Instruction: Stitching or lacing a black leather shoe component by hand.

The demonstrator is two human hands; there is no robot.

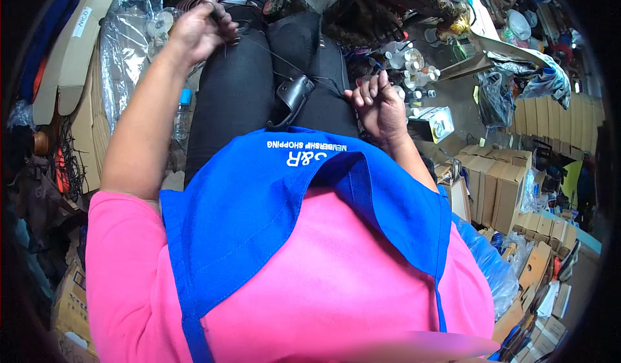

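Head view, looking straight down my own front: pink shirt (336, 285), blue apron (259, 208), black trousers (259, 85) on the lap.

Left hand (199, 30) is raised out past the left knee, grip clenched, fingers pinched on a small dark tool (213, 10) that sticks up above the knuckles. Can't tell what kind of tool, too small. A thin dark thread (275, 54) runs from that hand down across the thigh toward the middle of the lap.

The thread ends at a small black leather piece (294, 95) lying on the lap between the thighs, tilted, just above the apron's edge.

Right hand (380, 107) sits beside the right thigh, grip clenched, fingers curled in with fingertips (374, 86) pointing up. It looks pinched on something thin, but I can't make out what, or whether the thread reaches it. It's near the leather piece, not touching it.

Around: clear plastic sheeting (126, 40) and flat cardboard (71, 59) on my left, a cluster of small bottles (411, 72) and a small box (436, 122) just beyond the right hand, stacked cardboard boxes (498, 188) on my right, a blue plastic bag (488, 266) below them.
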